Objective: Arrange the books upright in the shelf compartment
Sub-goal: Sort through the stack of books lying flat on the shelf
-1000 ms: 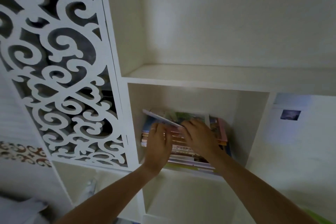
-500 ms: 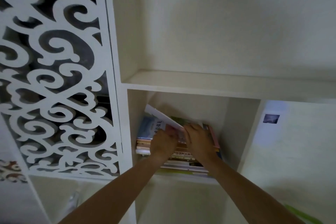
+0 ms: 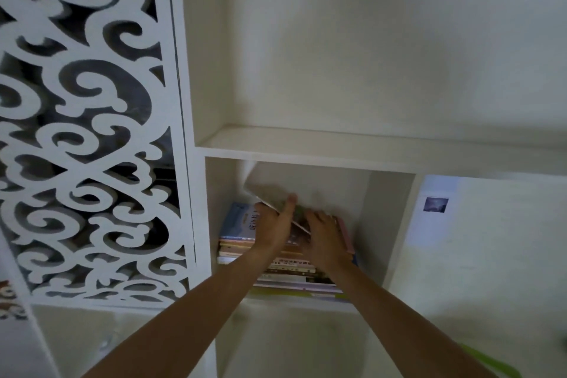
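While the rest of the stack lies flat in the middle shelf compartment, the top book is tilted up on its right-hand edge, pale cover facing outward, blurred. It looks thin and soft-covered; judged light, and likely to flex or flop if held by one corner only. Better to hold it at the middle of a long edge, thumb on one face and fingers on the other, or to support the spine from below.

Left hand: thumb pressed on the front face of the raised book near its lower edge, remaining fingers hidden behind it, so apparently pinching that edge. Right hand: fingers spread and laid flat on top of the stack at the foot of the raised book; no closed grasp visible.

The stack is many thin volumes, glossy covers, edges uneven. Judged slippery against one another and heavy as a block, so best tipped up a few at a time.

Surroundings: empty shelf above, open compartment below, fretwork panel to the left, small picture on the wall at right.
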Motion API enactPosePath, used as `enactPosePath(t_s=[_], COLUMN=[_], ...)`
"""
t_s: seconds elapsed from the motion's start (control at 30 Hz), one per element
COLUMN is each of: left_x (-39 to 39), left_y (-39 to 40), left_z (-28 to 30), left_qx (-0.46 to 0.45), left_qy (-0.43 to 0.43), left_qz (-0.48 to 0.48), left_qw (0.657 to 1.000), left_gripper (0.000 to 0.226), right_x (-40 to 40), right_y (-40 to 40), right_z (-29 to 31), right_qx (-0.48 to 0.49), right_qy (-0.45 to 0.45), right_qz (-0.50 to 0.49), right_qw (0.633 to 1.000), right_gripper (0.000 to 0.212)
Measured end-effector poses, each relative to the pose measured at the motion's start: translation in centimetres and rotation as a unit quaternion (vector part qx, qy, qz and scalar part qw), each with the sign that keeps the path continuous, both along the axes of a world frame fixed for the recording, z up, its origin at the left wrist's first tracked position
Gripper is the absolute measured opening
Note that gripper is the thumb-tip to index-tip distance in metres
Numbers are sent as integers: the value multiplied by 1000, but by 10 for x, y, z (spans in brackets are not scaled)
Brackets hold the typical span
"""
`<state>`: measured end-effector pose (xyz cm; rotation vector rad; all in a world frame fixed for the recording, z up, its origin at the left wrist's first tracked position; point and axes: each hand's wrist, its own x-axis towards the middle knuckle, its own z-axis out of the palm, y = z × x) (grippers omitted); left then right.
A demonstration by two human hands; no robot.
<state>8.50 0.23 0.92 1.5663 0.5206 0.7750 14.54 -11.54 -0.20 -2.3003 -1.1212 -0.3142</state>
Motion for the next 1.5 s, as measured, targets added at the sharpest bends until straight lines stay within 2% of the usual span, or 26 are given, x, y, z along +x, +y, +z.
enactPosePath(t_s=[0.03, 0.1, 0.17, 0.23, 0.3, 0.4, 0.5, 0.63, 0.7, 0.77, 0.83, 0.9, 0.93, 1.0, 1.07, 1.13, 1.2, 1.3, 1.37, 1.43, 1.5], left_x=[2, 4, 4, 4, 6, 4, 8, 16, 19, 25, 33, 37, 38, 36, 35, 37, 37, 35, 34, 31, 25], left_y=[-2, -7, -13, -19, -22, -31, -45, -67, -78, -85, -88, -91, -93, -95, -97, -92, -85, -76, -69, -60, -51], left_z=[-3, -7, -9, -7, -3, -2, -11, -25, -30, -35, -39, -40, -38, -32, -27, -32, -38, -40, -43, -44, -45], left_qx=[39, 120, 170, 221, 279, 307, 372, 388, 397, 386, 373, 310, 275, 224, 206, 256, 357, 505, 611, 670, 692], left_qy=[11, 10, -13, -27, -13, 17, 58, 72, 73, 86, 103, 100, 82, 53, 49, 53, 72, 97, 103, 118, 142], left_qz=[7, 29, 30, 12, -22, -154, -238, -251, -268, -283, -283, -287, -291, -286, -285, -277, -259, -226, -173, -116, -92], left_qw=[999, 992, 985, 975, 960, 939, 895, 884, 875, 874, 877, 901, 913, 930, 935, 925, 895, 828, 766, 723, 701], left_gripper=[72, 42, 30, 35, 53, 68, 65, 40, 38, 45, 50, 53, 49, 39, 33, 30, 23, 27, 42, 53, 46], right_x=[0, -1, 0, 6, 12, 13, 12, 18, 22, 22, 14, 6, 7, 16, 25, 33, 37, 40, 38, 33, 23], right_y=[2, 6, 6, 5, 2, -13, -35, -54, -60, -63, -67, -70, -70, -72, -76, -82, -86, -88, -87, -83, -80], right_z=[-3, -10, -15, -19, -16, -7, -10, -50, -70, -76, -64, -47, -42, -40, -42, -44, -46, -51, -51, -49, -41], right_qx=[7, 34, 41, 53, 78, 171, 240, 225, 212, 216, 278, 304, 290, 194, 136, 80, 19, -65, -112, -194, -257], right_qy=[33, 64, 48, 15, 13, 38, 87, 149, 171, 137, 85, 18, -40, -176, -309, -425, -477, -480, -424, -350, -288], right_qz=[-6, -11, -21, -27, -39, -34, -41, -110, -175, -209, -175, -141, -153, -200, -201, -170, -162, -177, -201, -235, -261], right_qw=[999, 997, 998, 998, 996, 984, 966, 957, 946, 944, 941, 942, 944, 944, 920, 885, 864, 857, 876, 886, 885], right_gripper=[43, 45, 41, 36, 31, 10, 29, 31, 36, 47, 58, 62, 69, 76, 63, 47, 38, 23, 16, 16, 16])
